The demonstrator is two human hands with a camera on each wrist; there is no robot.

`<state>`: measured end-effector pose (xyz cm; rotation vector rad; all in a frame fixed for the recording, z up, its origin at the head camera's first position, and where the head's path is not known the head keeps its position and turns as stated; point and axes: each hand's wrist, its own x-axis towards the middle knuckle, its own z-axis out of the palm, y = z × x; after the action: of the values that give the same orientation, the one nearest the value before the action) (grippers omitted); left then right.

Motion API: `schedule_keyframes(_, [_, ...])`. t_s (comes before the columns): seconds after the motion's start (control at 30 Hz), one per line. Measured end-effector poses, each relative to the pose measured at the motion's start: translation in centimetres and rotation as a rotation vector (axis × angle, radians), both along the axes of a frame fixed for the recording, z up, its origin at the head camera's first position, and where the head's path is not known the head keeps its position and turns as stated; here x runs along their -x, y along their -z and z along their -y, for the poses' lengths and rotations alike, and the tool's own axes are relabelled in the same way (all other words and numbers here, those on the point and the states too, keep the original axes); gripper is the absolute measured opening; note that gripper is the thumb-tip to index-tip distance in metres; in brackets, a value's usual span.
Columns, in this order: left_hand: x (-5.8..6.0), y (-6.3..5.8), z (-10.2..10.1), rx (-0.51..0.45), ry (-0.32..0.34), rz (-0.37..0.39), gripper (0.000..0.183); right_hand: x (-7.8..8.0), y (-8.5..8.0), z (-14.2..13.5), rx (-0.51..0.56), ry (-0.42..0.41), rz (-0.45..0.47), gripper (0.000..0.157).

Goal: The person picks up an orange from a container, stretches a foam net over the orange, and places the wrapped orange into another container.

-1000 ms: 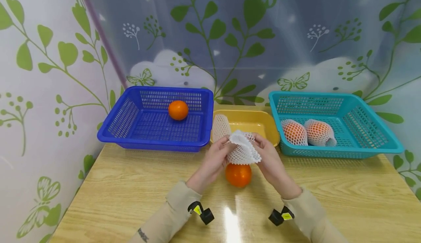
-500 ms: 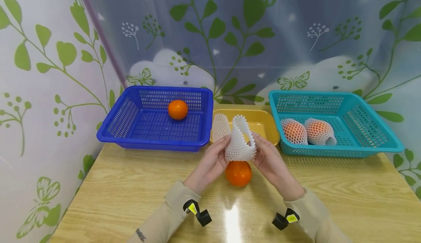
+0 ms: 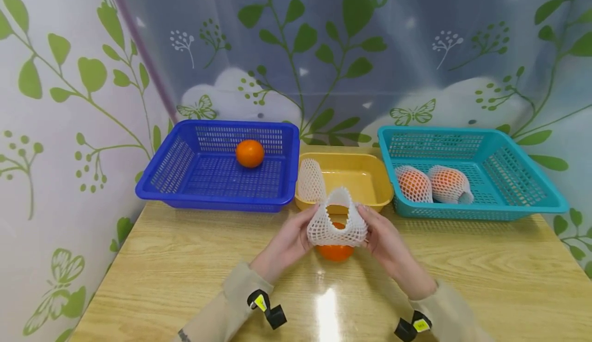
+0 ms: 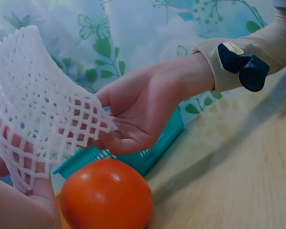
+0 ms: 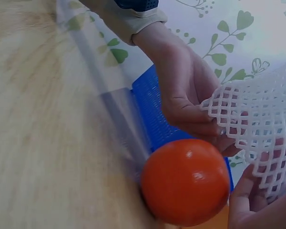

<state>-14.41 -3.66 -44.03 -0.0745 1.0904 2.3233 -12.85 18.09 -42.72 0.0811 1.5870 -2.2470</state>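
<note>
A white foam fruit net (image 3: 319, 230) is stretched between both hands, its mouth spread wide. My left hand (image 3: 288, 240) pinches its left side, and my right hand (image 3: 387, 238) pinches the right side. Directly below the net, a smooth, shiny orange fruit (image 3: 335, 253) sits on the table, partly covered by the net in the head view. Both wrist views show the fruit (image 4: 107, 195) apart from the net (image 4: 43, 95), which is raised above it. Some fingers show through the mesh.
A blue basket (image 3: 217, 202) at back left holds one bare orange fruit (image 3: 250, 154). Behind the hands stands a yellow tray (image 3: 387, 190) with another foam net (image 3: 312, 180). In the teal basket (image 3: 481, 211) at right lie two netted fruits (image 3: 413, 185). A patterned curtain hangs behind.
The net has been turned and its mouth pulled wider. Both hands have lowered it towards me, so it now overlaps the top of the fruit in the head view.
</note>
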Motion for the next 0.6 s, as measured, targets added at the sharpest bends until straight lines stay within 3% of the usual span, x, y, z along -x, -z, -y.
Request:
schedule_keyframes(0.17, [-0.2,1.2,0.3,0.054,0.008,0.001,0.039,-0.4,1.5,-0.3,-0.007,-0.007,0.067,0.023])
schedule_keyframes(0.47, [-0.6,2.5,0.4,0.104,-0.014,0.099,0.026,-0.5,3.0,-0.6,-0.035,-0.015,0.168,0.02])
schedule_keyframes(0.6, [-0.8,2.7,0.6,0.107,0.0,0.116,0.021,-0.7,2.9,-0.6,-0.084,0.007,0.21,0.03])
